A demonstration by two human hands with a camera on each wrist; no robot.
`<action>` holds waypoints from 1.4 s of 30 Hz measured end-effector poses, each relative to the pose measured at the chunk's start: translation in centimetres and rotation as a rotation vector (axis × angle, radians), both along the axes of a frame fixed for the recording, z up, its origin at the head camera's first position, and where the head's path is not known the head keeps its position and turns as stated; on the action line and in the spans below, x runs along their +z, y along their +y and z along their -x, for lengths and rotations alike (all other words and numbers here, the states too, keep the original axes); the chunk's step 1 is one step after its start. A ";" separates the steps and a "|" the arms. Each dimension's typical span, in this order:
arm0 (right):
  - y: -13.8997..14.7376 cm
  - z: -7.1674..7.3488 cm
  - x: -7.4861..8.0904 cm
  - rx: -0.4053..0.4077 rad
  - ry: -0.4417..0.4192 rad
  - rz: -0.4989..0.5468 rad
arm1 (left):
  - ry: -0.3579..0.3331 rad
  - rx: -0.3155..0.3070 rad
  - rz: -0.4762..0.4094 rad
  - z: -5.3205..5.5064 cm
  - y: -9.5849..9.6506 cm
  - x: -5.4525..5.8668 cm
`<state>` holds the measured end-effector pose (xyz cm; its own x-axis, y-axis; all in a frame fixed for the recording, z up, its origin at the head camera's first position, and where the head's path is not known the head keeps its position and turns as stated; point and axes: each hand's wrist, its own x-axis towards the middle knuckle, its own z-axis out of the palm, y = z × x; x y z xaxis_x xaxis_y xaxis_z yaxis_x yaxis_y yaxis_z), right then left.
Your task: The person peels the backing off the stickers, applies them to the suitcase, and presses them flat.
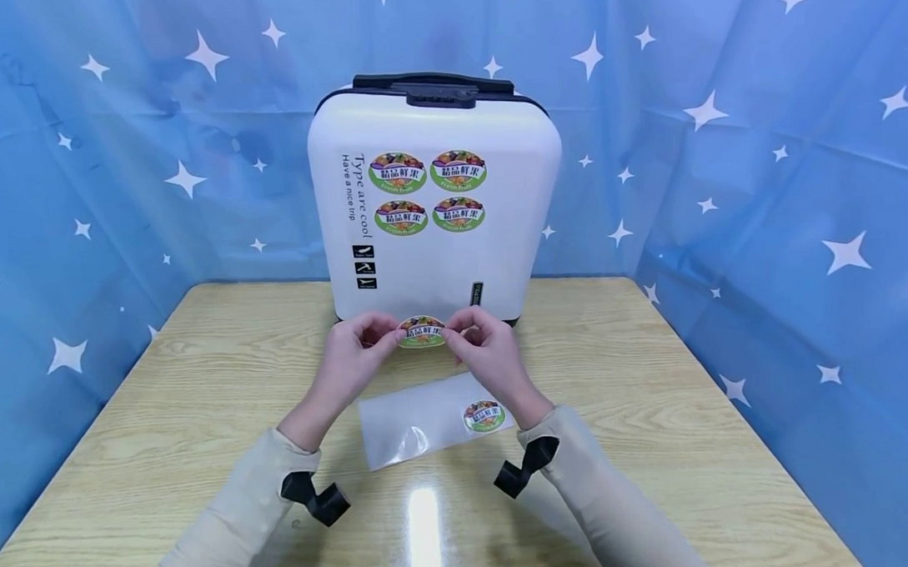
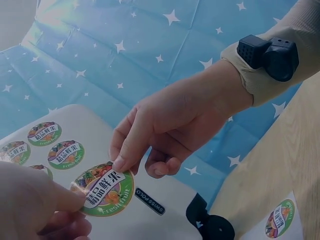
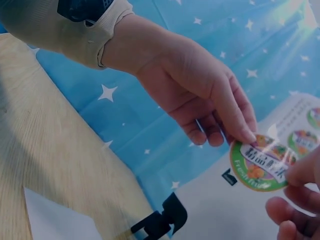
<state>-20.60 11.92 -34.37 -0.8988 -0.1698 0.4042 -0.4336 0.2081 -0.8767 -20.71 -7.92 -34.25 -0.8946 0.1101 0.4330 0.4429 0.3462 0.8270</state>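
Note:
Between my two hands an oval fruit sticker (image 1: 422, 332) is stretched out, just in front of the lower part of a white suitcase (image 1: 438, 271). My left hand (image 1: 354, 359) pinches its left end, and my right hand (image 1: 492, 355) pinches the right end. In the left wrist view the sticker (image 2: 106, 192) shows fruit pictures and a green rim, with thumbs on both ends. Four matching stickers, in two rows, are stuck on the suitcase's upper front. Below my hands lies a white backing sheet (image 1: 414, 422) with one sticker (image 1: 484, 417) on its right end.
The suitcase stands upright at the back of a wooden table (image 1: 225, 392); its black handle (image 1: 432, 82) is on top. Printed words and small black icons run down its left side. A blue curtain (image 1: 156, 144) with white stars surrounds the table's back and sides.

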 end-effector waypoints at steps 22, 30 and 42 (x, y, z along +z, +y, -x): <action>-1.1 2.7 1.3 -0.016 0.071 -0.013 | 0.075 0.069 0.056 2.2 -0.8 2.1; -1.8 3.8 1.6 -0.082 0.082 -0.027 | 0.080 0.084 0.039 2.8 -1.0 2.8; -2.6 4.6 2.3 -0.140 0.101 -0.028 | 0.094 0.099 -0.012 4.0 -1.2 3.0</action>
<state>-25.20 9.33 -32.07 -0.8697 -0.0582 0.4902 -0.4840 0.2961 -0.8235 -24.76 -9.07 -31.29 -0.8563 0.0172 0.5162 0.4827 0.3824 0.7879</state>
